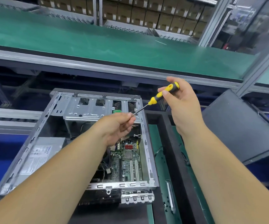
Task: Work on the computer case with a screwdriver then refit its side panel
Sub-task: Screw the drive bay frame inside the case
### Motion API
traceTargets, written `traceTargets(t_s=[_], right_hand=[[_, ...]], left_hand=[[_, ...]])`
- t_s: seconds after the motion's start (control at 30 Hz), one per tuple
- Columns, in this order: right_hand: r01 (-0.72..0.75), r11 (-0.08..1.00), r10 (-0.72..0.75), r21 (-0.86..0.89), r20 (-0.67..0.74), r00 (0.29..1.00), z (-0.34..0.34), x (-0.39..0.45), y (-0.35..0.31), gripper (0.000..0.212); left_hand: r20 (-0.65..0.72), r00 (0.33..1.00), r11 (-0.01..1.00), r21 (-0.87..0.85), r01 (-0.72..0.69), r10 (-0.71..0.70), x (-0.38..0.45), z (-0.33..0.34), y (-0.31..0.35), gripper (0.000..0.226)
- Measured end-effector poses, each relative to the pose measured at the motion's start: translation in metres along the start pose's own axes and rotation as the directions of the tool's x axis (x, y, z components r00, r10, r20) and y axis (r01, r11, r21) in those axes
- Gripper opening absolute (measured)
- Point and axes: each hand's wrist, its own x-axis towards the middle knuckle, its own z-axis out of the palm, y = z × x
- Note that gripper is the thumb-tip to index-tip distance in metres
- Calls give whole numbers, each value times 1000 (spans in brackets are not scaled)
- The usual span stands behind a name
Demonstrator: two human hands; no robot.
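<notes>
The open computer case (56, 110) lies on its side in front of me, its motherboard (129, 160) and power supply (38, 157) exposed. My right hand (184, 104) grips the yellow-and-black handle of a screwdriver (159, 95) above the case's far right corner. The shaft slants down to the left, and my left hand (117, 126) pinches its tip between thumb and fingers over the drive cage. The dark side panel (240, 125) leans tilted at the right, off the case.
A black foam tray (171, 143) with green compartments sits right of the case, holding small screws and a metal bar (170, 196). A green conveyor shelf (98, 41) runs across behind. Stacked cardboard boxes (146, 15) fill racks at the back.
</notes>
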Motion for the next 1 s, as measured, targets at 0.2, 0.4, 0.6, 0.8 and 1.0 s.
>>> traceTargets(t_s=[0.2,0.4,0.6,0.8,1.0], right_hand=[[52,996,-46,68,-77,996,14,15,4,35],[70,946,-74,-315,0,997,23,32,28,30],[81,908,-64,-412,57,996,29,41,43,32],[102,890,-78,-444,72,994,33,44,52,32],[106,898,-75,-428,89,993,33,46,54,33]], left_hand=[[-7,993,992,-56,115,-115,15,13,6,35],[-25,912,904,124,408,-408,27,-7,-15,29],[-132,889,885,107,453,-439,44,-19,-23,31],[-167,920,935,-73,346,-354,49,-18,-29,33],[-178,934,947,-142,288,-311,52,-19,-33,33]])
